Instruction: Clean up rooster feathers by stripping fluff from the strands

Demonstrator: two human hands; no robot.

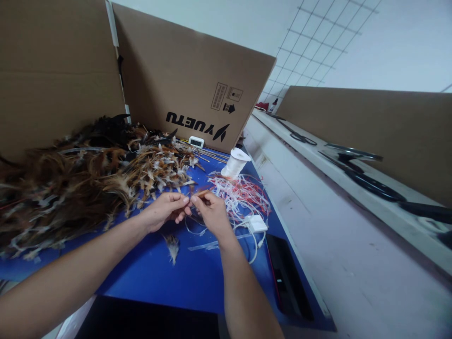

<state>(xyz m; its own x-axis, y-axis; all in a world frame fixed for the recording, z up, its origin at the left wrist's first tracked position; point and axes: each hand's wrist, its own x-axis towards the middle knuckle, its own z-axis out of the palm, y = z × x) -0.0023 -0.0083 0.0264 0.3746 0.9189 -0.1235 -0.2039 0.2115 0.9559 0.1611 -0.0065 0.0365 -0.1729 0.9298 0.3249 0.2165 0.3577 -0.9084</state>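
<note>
Blue table [148, 278] bearing a white spool [235, 164]; feather pile [88, 188], left of the spool; red-and-white strands [247, 195], at the spool's foot; right hand [214, 212] and left hand [165, 209], nearer than the spool, the right pinching a brown feather [202, 193], the left's hold beside it indistinguishable.

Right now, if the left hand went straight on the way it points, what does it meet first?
Most likely the right hand: its fingertips sit right by those of the left hand. Beyond, the red and white strands seem next, but depth is unclear.
</note>
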